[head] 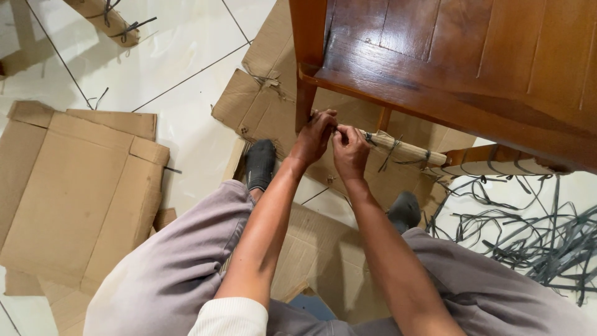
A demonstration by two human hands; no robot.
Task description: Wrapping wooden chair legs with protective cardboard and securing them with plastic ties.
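Observation:
A dark brown wooden piece of furniture (448, 56) stands over me, its lower rail wrapped in cardboard (404, 149) tied with grey plastic strapping. My left hand (314, 135) and my right hand (349, 149) meet at the left end of that wrapped rail, close to a wooden leg (305, 102). The fingers of both hands pinch the wrapping there. Whether they hold strap or cardboard is hidden by the fingers. My forearms reach out over my knees in grey trousers.
Flattened cardboard sheets (81, 193) lie on the white tiled floor at the left, more cardboard (261, 93) under the furniture. A tangle of cut grey straps (535, 236) lies at the right. Another wrapped piece (106, 18) rests at top left. My socked feet (260, 163) are on cardboard.

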